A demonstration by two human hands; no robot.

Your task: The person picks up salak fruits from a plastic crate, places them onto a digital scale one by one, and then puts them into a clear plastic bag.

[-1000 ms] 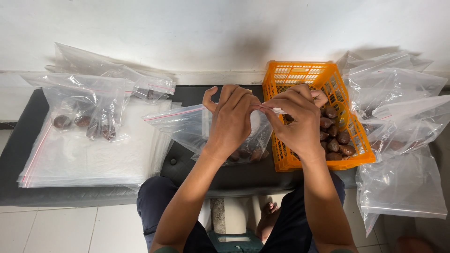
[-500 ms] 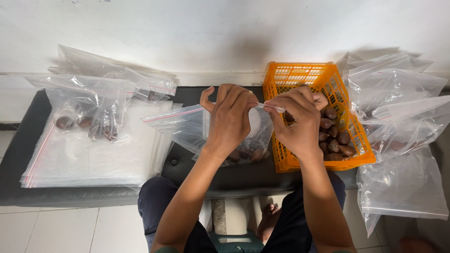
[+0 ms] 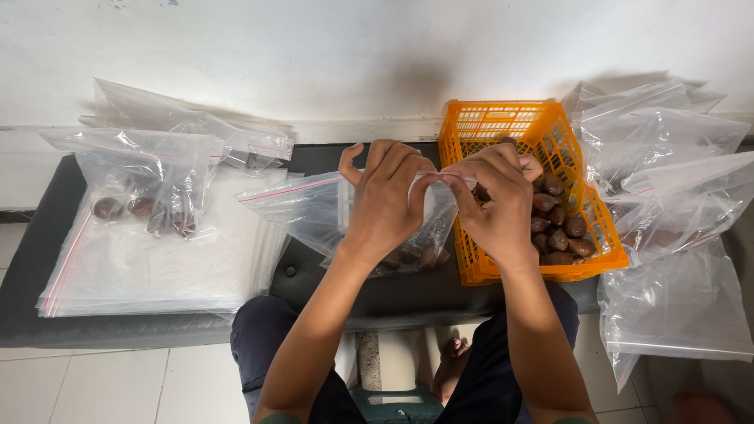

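White wall backs a black bench (image 3: 47, 228). Left of the orange basket (image 3: 503, 129), the left hand (image 3: 385, 208) and right hand (image 3: 495, 200) pinch a clear zip bag (image 3: 306, 212); more bags (image 3: 675, 180) lie right of it.

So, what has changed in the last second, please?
Almost nothing. Both hands, left hand and right hand, still pinch the top strip of the clear bag with brown fruits inside. The orange basket and the filled bags on the left stayed in place.

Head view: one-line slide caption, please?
Both hands, left hand and right hand, pinch the top of a clear zip bag beside an orange basket.
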